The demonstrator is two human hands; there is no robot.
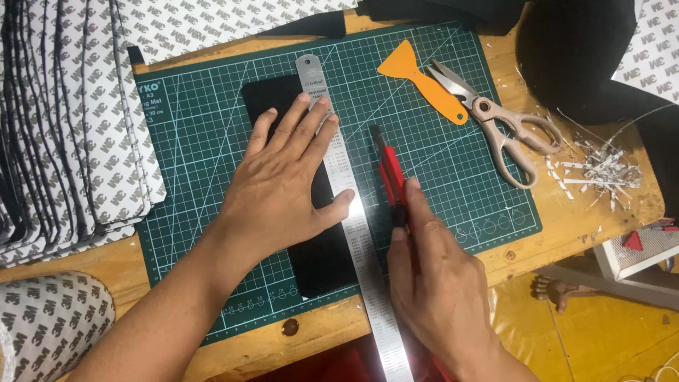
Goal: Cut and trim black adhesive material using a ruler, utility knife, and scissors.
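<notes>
Fingers of the right hand [435,283] are closing around the red-handled utility knife [391,177], index finger lying along its back, and the black tip is sitting just beside the right edge of the long steel ruler [357,226], seemingly so the blade is tracking that straight edge. The left hand [279,187] is pressing flat with its fingers spread apart, palm on the black rectangular sheet [322,262] and fingertips and thumb on the ruler, which looks meant to be keeping both from sliding. The sheet is lying on the dark green gridded cutting mat [205,134], its right side running under the ruler, and the mat is shielding the wooden tabletop [552,233] beneath. Farther right, an orange plastic scraper [417,74] and beige-handled scissors [498,127] are resting near each other on the mat's upper corner, handles pointing toward the right hand. White paper slivers [598,170] are lying scattered on the tabletop past the scissors. At the far left, stacked sheets with white printed backing [71,120] are lying fanned, overlapping the mat's edge.
</notes>
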